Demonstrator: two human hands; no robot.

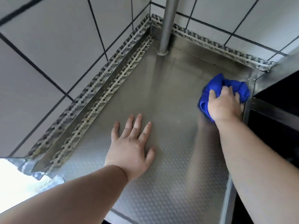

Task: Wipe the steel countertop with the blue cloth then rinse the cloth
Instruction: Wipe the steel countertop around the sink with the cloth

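The steel countertop (pixel 169 97) has a dimpled surface and fills the middle of the view. A bunched blue cloth (pixel 215 85) lies on it at the right edge, pressed down by my right hand (pixel 224 104), whose fingers curl over the cloth. My left hand (pixel 131 146) rests flat on the steel near the middle, palm down, fingers spread, holding nothing.
White tiled walls with dark grout meet in the far corner, edged by patterned tape strips (pixel 90 101). A steel pole (pixel 166 26) stands upright in that corner. A dark raised unit (pixel 278 101) borders the counter on the right. Bright light shows at the lower left.
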